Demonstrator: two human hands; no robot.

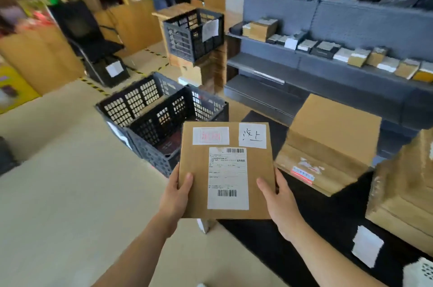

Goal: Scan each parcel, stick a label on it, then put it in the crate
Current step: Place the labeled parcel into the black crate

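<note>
I hold a flat brown cardboard parcel (199, 169) level in front of me with both hands. My left hand (175, 195) grips its left edge and my right hand (280, 202) grips its right edge, thumbs on top. The parcel's top face carries a white shipping label with barcodes, a white sticker with red print and a white sticker with handwritten characters. Just beyond the parcel, on the floor, stands a black slatted crate (150, 113) with a dark item lying in its bottom.
Larger cardboard boxes (328, 143) rest on a black table (304, 251) at my right. A second black crate (194, 33) sits on a wooden stand farther back. Grey shelves (328, 68) with small boxes line the right wall. A black chair and a person stand at the back.
</note>
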